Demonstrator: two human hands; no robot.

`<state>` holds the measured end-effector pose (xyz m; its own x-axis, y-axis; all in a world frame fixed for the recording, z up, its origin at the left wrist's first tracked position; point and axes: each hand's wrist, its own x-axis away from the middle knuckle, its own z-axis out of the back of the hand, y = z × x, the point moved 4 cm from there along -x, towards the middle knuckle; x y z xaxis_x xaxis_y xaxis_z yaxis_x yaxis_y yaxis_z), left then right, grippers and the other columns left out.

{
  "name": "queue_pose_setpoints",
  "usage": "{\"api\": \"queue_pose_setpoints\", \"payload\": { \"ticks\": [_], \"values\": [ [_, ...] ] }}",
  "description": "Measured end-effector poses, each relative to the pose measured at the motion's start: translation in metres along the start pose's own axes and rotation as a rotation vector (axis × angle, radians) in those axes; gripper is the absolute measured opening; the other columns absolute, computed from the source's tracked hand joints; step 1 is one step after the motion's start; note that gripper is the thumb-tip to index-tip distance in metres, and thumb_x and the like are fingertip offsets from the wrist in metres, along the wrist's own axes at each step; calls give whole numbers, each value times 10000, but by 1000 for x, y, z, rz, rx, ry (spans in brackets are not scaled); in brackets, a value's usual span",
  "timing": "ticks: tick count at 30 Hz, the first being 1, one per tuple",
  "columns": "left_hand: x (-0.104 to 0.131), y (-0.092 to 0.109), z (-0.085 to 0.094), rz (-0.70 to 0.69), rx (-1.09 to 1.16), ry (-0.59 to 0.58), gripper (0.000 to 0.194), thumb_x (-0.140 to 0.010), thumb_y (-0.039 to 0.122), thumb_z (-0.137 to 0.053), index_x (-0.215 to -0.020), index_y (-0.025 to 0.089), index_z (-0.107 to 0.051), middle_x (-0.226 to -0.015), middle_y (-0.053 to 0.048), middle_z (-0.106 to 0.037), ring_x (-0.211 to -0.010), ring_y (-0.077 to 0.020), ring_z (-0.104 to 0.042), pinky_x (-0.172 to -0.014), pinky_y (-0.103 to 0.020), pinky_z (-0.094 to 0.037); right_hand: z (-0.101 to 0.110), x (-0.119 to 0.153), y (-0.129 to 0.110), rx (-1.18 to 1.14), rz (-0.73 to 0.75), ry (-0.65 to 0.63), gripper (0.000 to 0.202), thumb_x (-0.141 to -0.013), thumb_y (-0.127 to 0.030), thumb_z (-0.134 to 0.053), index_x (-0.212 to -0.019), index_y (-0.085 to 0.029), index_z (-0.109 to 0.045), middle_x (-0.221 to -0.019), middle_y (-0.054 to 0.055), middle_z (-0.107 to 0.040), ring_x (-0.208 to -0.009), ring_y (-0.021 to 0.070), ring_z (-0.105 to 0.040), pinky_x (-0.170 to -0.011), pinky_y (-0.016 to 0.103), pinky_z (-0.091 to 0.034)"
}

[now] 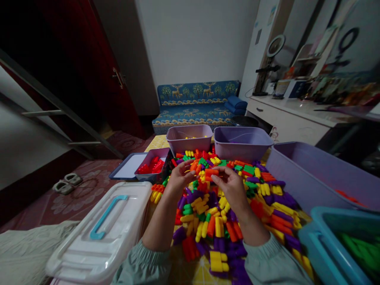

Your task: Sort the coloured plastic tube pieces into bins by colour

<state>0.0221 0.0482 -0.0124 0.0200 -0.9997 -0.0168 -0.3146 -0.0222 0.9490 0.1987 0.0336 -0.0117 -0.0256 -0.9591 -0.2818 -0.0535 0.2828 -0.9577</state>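
Note:
Over a heap of red, yellow, green, purple and orange plastic pieces (219,227), both my hands are raised close together. My left hand (181,176) has its fingers curled around an orange piece (194,166). Between the thumb and fingers of my right hand (230,182) is another orange piece (211,173). A small gap separates the two held pieces. The heap spreads across a yellow patterned table cover (158,142) below my forearms.
Purple bins (190,142), (243,152) and a larger one (311,178) line the far and right sides. A teal bin (326,245) holds green pieces. A box (139,172) holds red pieces, near a white lidded container (101,233).

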Motion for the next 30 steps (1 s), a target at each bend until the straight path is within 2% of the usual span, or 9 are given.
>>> {"api": "queue_pose_setpoints", "payload": {
  "ticks": [3, 6, 10, 15, 19, 21, 24, 27, 30],
  "values": [
    [5, -1, -9, 72, 105, -24, 589, -551, 174, -827, -1101, 152, -616, -983, -64, -653, -810, -158, -643, -784, -327, -545, -2, 0, -1, -78, -43, -7, 278, -708, -385, -725, -892, -193, -644, -874, 38, -705, -812, 191, -659, -769, 323, -532],
    [11, 0, -18, 109, 117, -66, 578, -542, 168, -832, -1080, 155, -622, -1029, -77, -674, -816, -169, -657, -757, -301, -543, -2, 0, 1, -109, -59, 12, 302, -698, -419, -734, -875, -196, -632, -872, 39, -705, -815, 198, -663, -754, 318, -534],
    [13, 0, -24, 107, 91, -146, 538, -552, 241, -851, -1032, 146, -629, -1013, -88, -697, -797, -170, -670, -727, -275, -537, -3, 0, 0, -111, -81, 27, 318, -711, -450, -716, -882, -201, -616, -874, 48, -711, -793, 203, -667, -709, 312, -540],
    [7, -6, -25, 79, -30, -248, 559, -557, 369, -849, -1017, 120, -651, -932, -102, -719, -731, -179, -672, -650, -247, -512, -9, 1, -1, -67, -62, -88, 322, -748, -469, -670, -940, -211, -645, -873, 45, -716, -724, 200, -668, -669, 322, -547],
    [4, -8, -24, 58, -107, -245, 576, -538, 395, -842, -1005, 108, -667, -833, -76, -717, -643, -153, -647, -608, -234, -499, -10, 2, 4, -6, -46, -98, 305, -775, -418, -641, -1010, -224, -645, -929, 46, -715, -700, 188, -663, -662, 329, -551],
    [4, -9, -23, 50, -154, -207, 576, -526, 383, -842, -997, 101, -668, -769, -50, -703, -592, -130, -621, -588, -226, -495, -9, 1, 4, 49, -20, -92, 296, -776, -373, -636, -1038, -235, -647, -977, 49, -709, -739, 192, -666, -685, 337, -555],
    [2, -13, -19, 47, -240, -112, 605, -501, 352, -850, -1013, 93, -658, -700, -13, -669, -542, -108, -583, -552, -214, -483, 1, -3, -1, 155, 14, -61, 245, -765, -334, -636, -984, -233, -677, -895, 42, -713, -693, 190, -654, -665, 343, -551],
    [1, -15, -16, 41, -253, -41, 628, -479, 351, -859, -1014, 99, -651, -698, 6, -644, -533, -100, -569, -546, -220, -487, 28, -11, -12, 161, 22, 52, 247, -750, -337, -661, -958, -204, -682, -777, 36, -701, -605, 175, -632, -604, 325, -535],
    [1, -13, -17, 36, -207, -65, 586, -485, 380, -853, -969, 112, -660, -713, 10, -636, -541, -97, -566, -546, -223, -490, 71, -19, -31, -48, 187, 419, 232, -753, -352, -678, -917, -189, -663, -791, 20, -679, -684, 154, -645, -673, 302, -528]
  ]
}}
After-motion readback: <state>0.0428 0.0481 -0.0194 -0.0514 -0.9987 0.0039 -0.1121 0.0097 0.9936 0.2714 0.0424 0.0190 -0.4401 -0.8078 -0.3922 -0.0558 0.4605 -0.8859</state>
